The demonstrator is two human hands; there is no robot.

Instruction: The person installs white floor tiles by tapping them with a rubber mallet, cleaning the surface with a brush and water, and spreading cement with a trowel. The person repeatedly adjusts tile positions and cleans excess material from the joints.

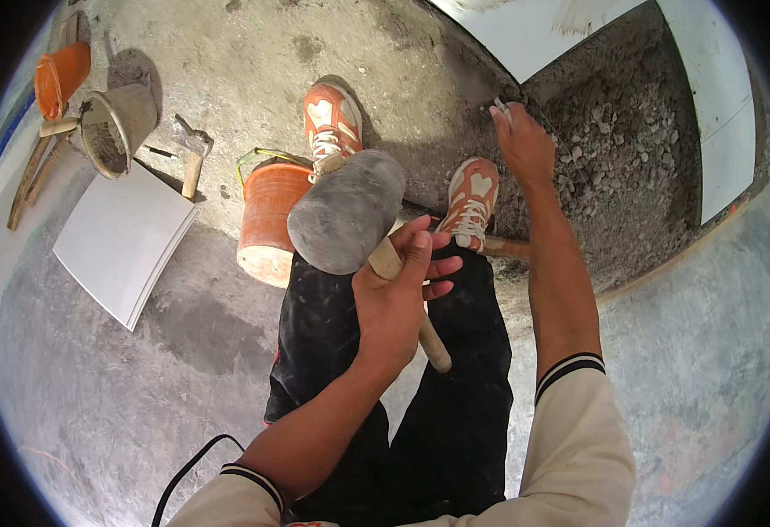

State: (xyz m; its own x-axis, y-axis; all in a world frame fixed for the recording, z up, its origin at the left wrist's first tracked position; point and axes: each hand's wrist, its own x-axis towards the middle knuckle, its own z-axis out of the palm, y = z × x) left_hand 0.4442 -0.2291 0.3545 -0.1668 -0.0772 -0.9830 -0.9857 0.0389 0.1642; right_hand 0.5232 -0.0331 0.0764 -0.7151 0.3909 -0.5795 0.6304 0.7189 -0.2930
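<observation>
The grey mallet [347, 211] is held up in the middle, its wooden handle [435, 342] loosely cradled by the left hand [392, 303], with fingers spread. The right hand [525, 149] is curled at the far right, near the corner of a white slab [530, 39]; whether something is pinched there cannot be told. The handle should be gripped snugly, so the big head is kept steady, and fingers should be kept well away from it.

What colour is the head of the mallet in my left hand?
The mallet head is mottled grey, best seen in the head-camera view.
</observation>
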